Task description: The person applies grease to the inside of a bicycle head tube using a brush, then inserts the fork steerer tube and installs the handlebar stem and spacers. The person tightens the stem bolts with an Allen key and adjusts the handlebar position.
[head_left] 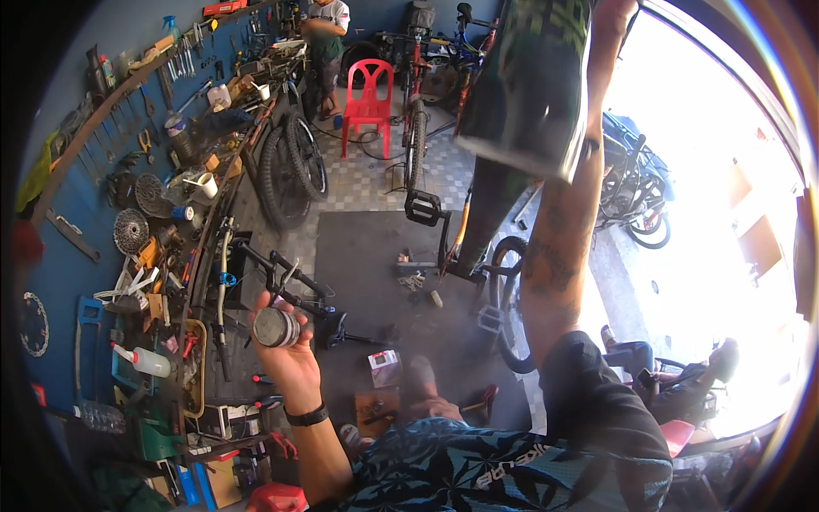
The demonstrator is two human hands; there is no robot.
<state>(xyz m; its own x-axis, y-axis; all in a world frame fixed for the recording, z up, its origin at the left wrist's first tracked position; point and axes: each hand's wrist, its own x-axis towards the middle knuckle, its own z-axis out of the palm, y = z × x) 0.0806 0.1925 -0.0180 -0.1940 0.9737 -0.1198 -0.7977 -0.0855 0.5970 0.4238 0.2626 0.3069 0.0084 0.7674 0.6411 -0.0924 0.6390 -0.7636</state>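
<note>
My left hand (290, 354), with a black band on its wrist, is raised at left of centre. Its fingers are closed around a round grey metal piece (275, 328) with a flat top and ridged side, perhaps a tin; its kind is unclear. My right arm (554, 247) stretches up to the top edge. There my right hand (616, 8) is mostly cut off, its fingers hidden. Beside that arm, a large dark, blurred bicycle frame part (529, 85) fills the upper right. Below it are a crank with a pedal (422, 207) and a wheel (505, 320).
A cluttered workbench (200, 282) runs along the left, under wall-hung tools. A bare bicycle frame (277, 277) stands beside it. A small box (385, 368) lies on the dark mat (358, 247). Farther off are a red chair (368, 102), bicycles and a standing person (326, 43). Someone sits at right.
</note>
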